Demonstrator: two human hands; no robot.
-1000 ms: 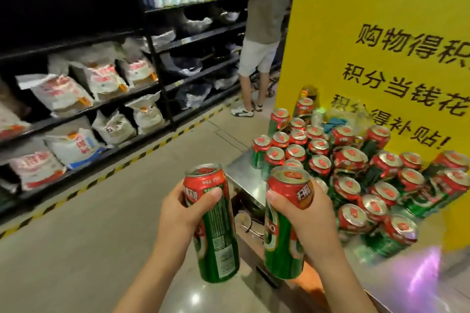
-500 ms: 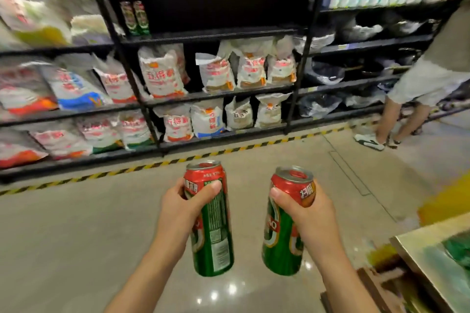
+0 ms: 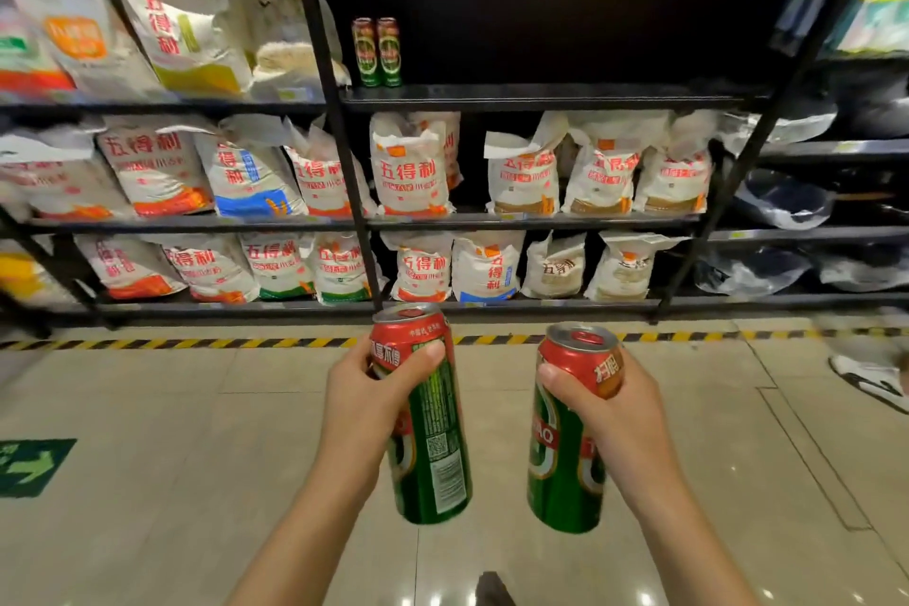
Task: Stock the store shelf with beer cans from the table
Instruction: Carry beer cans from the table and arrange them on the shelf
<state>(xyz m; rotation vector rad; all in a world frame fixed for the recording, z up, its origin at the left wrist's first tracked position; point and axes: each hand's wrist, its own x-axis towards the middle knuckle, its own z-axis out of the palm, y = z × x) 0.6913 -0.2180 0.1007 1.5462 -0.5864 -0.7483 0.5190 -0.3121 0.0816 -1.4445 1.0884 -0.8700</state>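
Head camera: a person faces a dark store shelf (image 3: 541, 96) across a strip of tiled floor (image 3: 147, 433), a beer can in each hand. The left hand (image 3: 364, 401) wraps the upper part of one green-and-red can (image 3: 428, 428), thumb across its red band; the right hand (image 3: 624, 413) curls round the second can (image 3: 565, 438) just below its rim. Both cans are held upright, slightly tilted, side by side but apart, well short of the shelving. On the upper shelf board, just right of a black upright post (image 3: 329, 113), two shelved cans (image 3: 376, 52) already stand together, with a long dark stretch of bare board to their right. Flour bags (image 3: 413, 172) fill the two tiers beneath and the bay to the left. A yellow-and-black floor stripe (image 3: 196, 343) runs along the base of the rack. The step in hand appears to be the carry from bench to shelf; the bench is out of view. The next move likely calls for closing the gap, raising both cans to the upper board and setting them upright beside the pair without knocking them.
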